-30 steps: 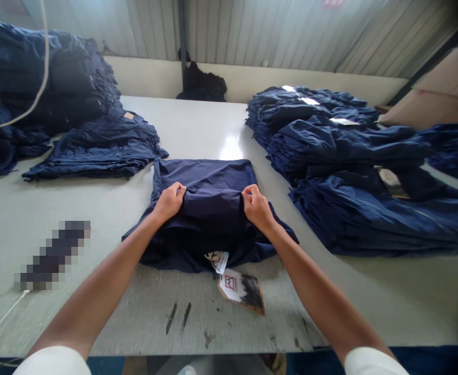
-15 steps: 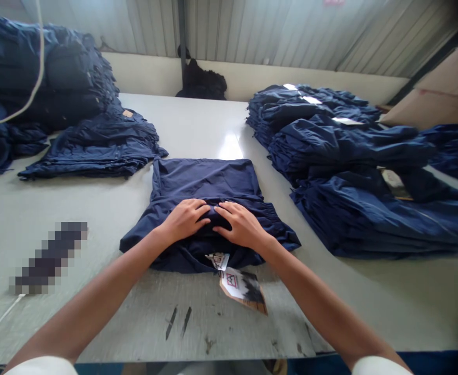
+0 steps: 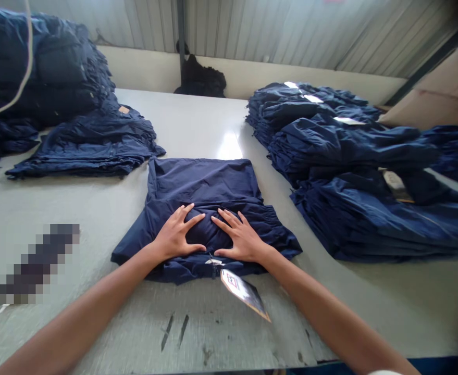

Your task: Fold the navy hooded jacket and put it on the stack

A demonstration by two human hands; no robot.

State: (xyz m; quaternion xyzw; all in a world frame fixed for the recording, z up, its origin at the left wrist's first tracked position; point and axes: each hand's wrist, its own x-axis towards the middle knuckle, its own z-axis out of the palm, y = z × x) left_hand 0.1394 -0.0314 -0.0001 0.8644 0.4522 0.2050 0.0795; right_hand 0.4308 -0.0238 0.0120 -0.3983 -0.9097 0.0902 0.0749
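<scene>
Head camera rolling, and both my hands are down on the folded navy garment (image 3: 203, 179), which sits on the pale work table (image 3: 229, 333), toward the near edge and midway across. My left hand (image 3: 176, 234) is wide open, palm down, fingers fanned, gripping nothing. My right hand (image 3: 238, 237) mirrors it, flat and spread, with no pinch on the cloth either.

Now the layout: the garment's widest run lies side to side across my front, flaring out past both hands at the near corners, while its far part narrows into a squarer block. Neither hand has the edge here; the left sits just left of centre, the right just right of it, with a strip of navy showing between them. Most of the garment lies ahead of my hands, away from me, and only a narrow band lies on my side of them.

At that near edge, a small white label (image 3: 213, 262) shows between my hands, and a hang tag (image 3: 244, 294) trails onto the table, closer to my right hand. Big navy stacks flank me, one at the table's left (image 3: 84, 151), one at its right (image 3: 349, 146). Further left lies a pixelated shape (image 3: 35, 265), impossible to make out.
</scene>
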